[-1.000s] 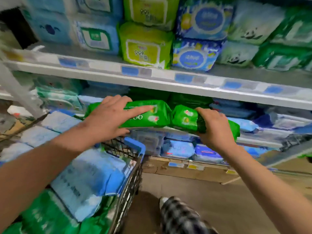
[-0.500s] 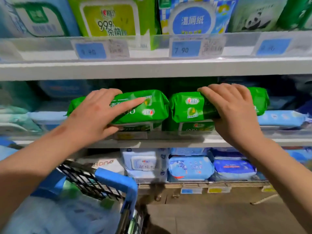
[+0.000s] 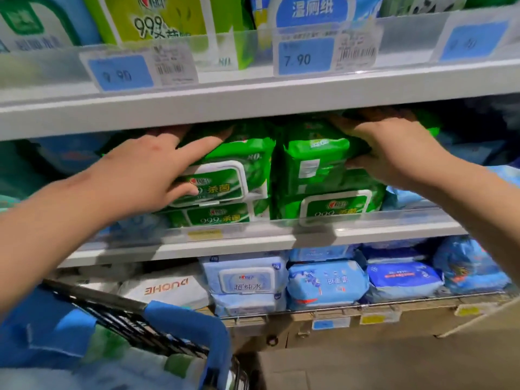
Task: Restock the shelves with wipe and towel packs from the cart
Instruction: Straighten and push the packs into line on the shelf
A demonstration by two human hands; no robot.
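From the head view, we see both of the person's bare arms reaching into the white metal middle shelf (image 3: 253, 240) at the centre of the frame. The left hand (image 3: 146, 170) grasps a soft green plastic wipe pack with a white-rimmed lid (image 3: 239, 167), fingers over its top and thumb pressed on the lid face; we find this pack sitting on another green lidded pack (image 3: 216, 218). Just right of it, touching, the right hand (image 3: 394, 153) clasps a second green plastic wipe pack (image 3: 312, 161), fingers curled over its top and thumb at its side, atop a lower green pack (image 3: 334, 209). Above, we read a blue rectangular price label (image 3: 305, 59) marked 7.90. At the lower left stands the black wire cart with a blue plastic corner (image 3: 194, 325), and pale blue packs (image 3: 244, 280) fill the bottom shelf
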